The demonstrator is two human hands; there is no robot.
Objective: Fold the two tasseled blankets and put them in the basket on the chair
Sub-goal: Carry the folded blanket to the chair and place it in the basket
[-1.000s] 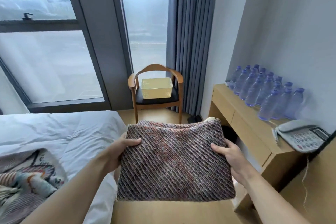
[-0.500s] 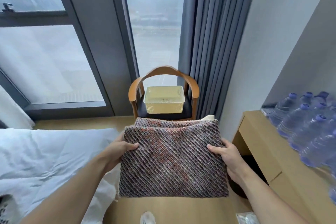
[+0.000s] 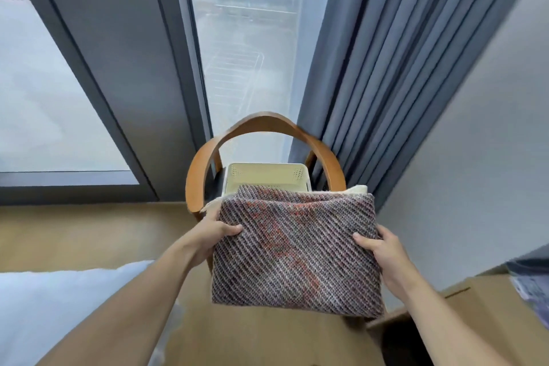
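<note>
Woven in diagonal grey, maroon and orange threads, the folded blanket (image 3: 297, 249) fills the lower centre of the frame, held flat in the air. The left hand (image 3: 215, 233) is clamped on its left edge and the right hand (image 3: 383, 249) on its right edge, thumbs on top. Its far edge overlaps the cream basket (image 3: 267, 177) on the wooden chair (image 3: 205, 163) at centre frame. Grey curtains (image 3: 386, 68) hang at upper right.

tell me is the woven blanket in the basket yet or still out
Out. The folded brown-and-red woven blanket is held in the air by the left hand and right hand, in front of the cream plastic basket.
</note>
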